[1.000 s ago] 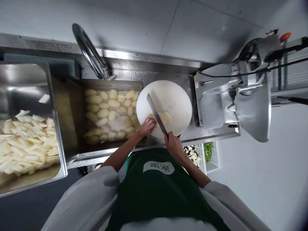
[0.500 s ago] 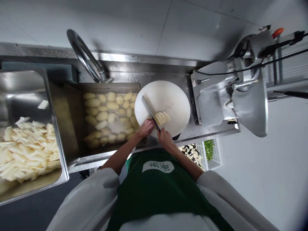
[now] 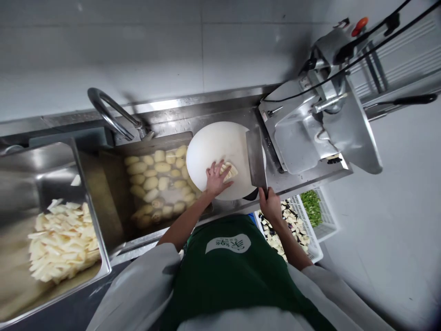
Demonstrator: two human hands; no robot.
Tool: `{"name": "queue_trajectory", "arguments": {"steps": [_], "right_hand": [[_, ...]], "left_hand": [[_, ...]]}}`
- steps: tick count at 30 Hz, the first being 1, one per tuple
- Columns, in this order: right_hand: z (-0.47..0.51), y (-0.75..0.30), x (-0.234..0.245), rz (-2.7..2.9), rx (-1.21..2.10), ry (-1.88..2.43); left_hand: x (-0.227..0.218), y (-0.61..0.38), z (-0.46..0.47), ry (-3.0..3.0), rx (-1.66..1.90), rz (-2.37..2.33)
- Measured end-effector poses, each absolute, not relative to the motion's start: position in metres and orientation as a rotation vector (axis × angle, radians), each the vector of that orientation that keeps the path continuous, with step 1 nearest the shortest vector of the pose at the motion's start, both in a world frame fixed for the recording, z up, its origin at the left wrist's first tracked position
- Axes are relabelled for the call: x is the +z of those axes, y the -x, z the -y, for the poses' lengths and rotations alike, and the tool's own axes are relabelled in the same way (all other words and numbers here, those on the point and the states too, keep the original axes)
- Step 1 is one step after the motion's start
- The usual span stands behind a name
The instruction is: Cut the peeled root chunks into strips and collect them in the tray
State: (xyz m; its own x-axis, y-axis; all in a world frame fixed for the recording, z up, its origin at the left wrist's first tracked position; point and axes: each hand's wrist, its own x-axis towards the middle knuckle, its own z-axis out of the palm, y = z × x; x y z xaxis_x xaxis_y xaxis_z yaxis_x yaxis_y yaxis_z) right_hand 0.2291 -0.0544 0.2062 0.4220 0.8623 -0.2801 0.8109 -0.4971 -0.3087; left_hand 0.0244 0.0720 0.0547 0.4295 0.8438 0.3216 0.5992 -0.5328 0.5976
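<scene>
My right hand (image 3: 270,204) grips the handle of a broad cleaver (image 3: 256,156). Its blade points away from me at the right edge of a round white cutting board (image 3: 210,140). On the board lie pale potato slices (image 3: 231,172), leaning on one another in a small group. My left hand (image 3: 216,179) rests at the left of these slices with fingers spread, touching or just over them and hiding part of them. Whole peeled potatoes (image 3: 151,183) sit in water in the sink to the left of the board.
A metal pan (image 3: 90,197) at the left holds many cut potato strips (image 3: 65,241). A curved faucet (image 3: 110,110) rises behind the sink. A slicing machine (image 3: 320,124) stands right of the board. Below the counter are white baskets (image 3: 312,248) with eggplant pieces (image 3: 292,225) and chopped greens (image 3: 312,207).
The cleaver has moved from beside the slices to the board's right edge with my right hand. My left hand has come off the blade and spread over the slices. The camera view has tilted.
</scene>
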Motion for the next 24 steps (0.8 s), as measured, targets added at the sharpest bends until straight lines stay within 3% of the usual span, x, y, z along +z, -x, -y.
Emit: {"name": "queue_trajectory", "arguments": {"steps": [7, 12, 20, 24], "right_hand": [[0.09, -0.241, 0.191, 1.279, 0.699, 2.554], [0.098, -0.24, 0.186, 1.455, 0.842, 2.505], [0.089, -0.234, 0.169, 1.996, 1.075, 2.33], [0.088, -0.241, 0.161, 1.992, 1.063, 2.36]], "left_hand": [[0.049, -0.019, -0.074, -2.33, 0.85, -1.19], [0.066, 0.02, -0.068, -2.247, 0.964, -1.398], [0.105, 0.04, -0.121, -2.208, 0.197, -1.541], [0.103, 0.011, -0.135, -1.788, 0.527, -1.446]]}}
